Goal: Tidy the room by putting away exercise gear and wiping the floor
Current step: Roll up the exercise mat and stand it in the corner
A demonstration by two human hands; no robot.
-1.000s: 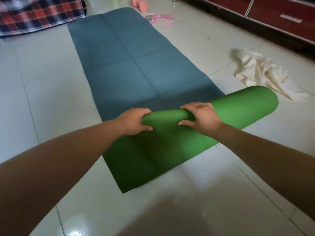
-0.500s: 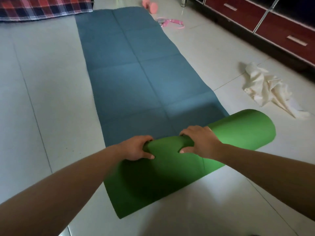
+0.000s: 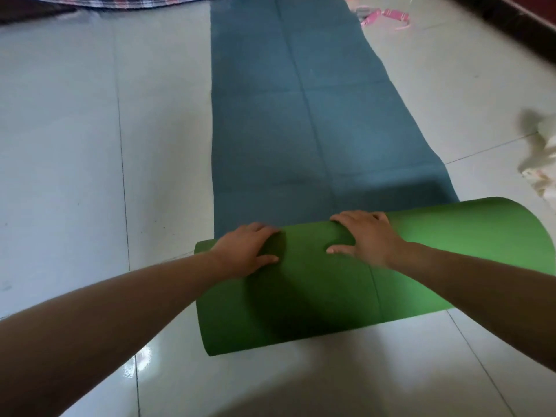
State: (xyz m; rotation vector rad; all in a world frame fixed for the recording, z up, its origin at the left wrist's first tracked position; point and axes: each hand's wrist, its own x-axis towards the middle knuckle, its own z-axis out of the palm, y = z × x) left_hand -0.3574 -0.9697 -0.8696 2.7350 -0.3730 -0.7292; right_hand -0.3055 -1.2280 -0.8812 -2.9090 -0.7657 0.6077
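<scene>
Left hand [image 3: 249, 251] and right hand [image 3: 365, 239] are gripping the yoga mat [image 3: 301, 130], rolling it farther than before (most is lying flat).

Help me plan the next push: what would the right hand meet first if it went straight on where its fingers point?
Past the green roll it holds, the right hand would likely meet the flat blue stretch of mat; depth is unclear.

This is a room in a home. It has a glossy pale tiled floor [image 3: 75, 145], a plaid blanket [image 3: 144, 0] at the far edge and a dark red furniture base [image 3: 511, 19] along the right. An exercise mat [image 3: 301, 100] lies spread on the tiles, with pink workout gear [image 3: 382, 16] and a crumpled white cloth [image 3: 541, 164] nearby.
</scene>
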